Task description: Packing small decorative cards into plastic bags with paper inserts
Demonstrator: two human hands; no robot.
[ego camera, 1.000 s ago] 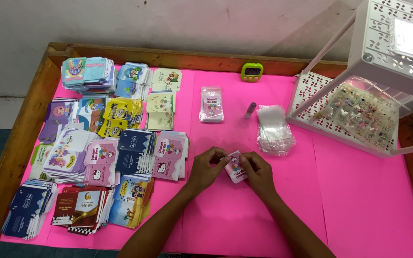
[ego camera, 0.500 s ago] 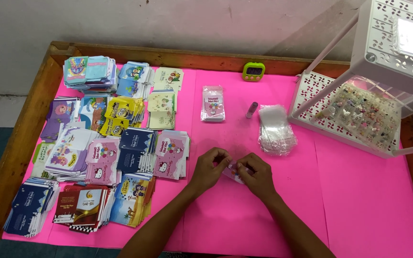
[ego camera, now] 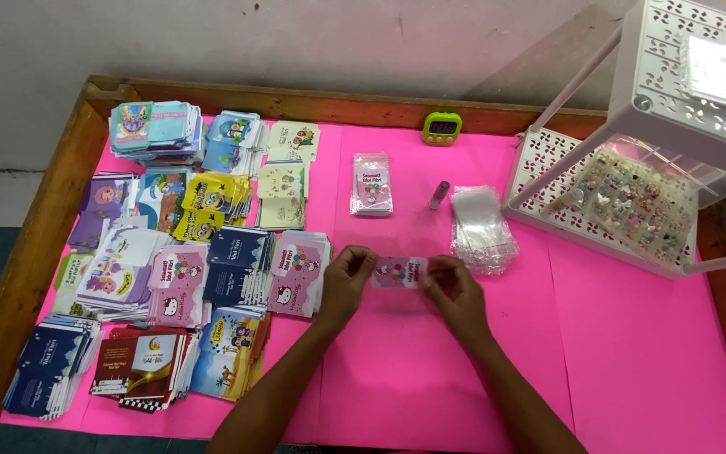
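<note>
Stacks of small printed cards (ego camera: 170, 277) fill the left half of the pink worktop (ego camera: 632, 336). At centre, the left hand (ego camera: 348, 282) pinches the left end of a small pink card (ego camera: 399, 272); the right hand (ego camera: 455, 290) pinches its right end. Half a second ago the hands were closed together over it; now the card is stretched flat between them. Clear sleeves (ego camera: 482, 227) lie just beyond, upper right of the card.

Pink cartoon-print card (ego camera: 398, 272), pink table cover (ego camera: 632, 353), green timer (ego camera: 442, 128)

Wooden-rimmed table (ego camera: 44, 252), pink sheet (ego camera: 632, 336), card stacks (ego camera: 170, 277), clear sleeves (ego camera: 481, 227), green timer (ego camera: 442, 128)
</note>
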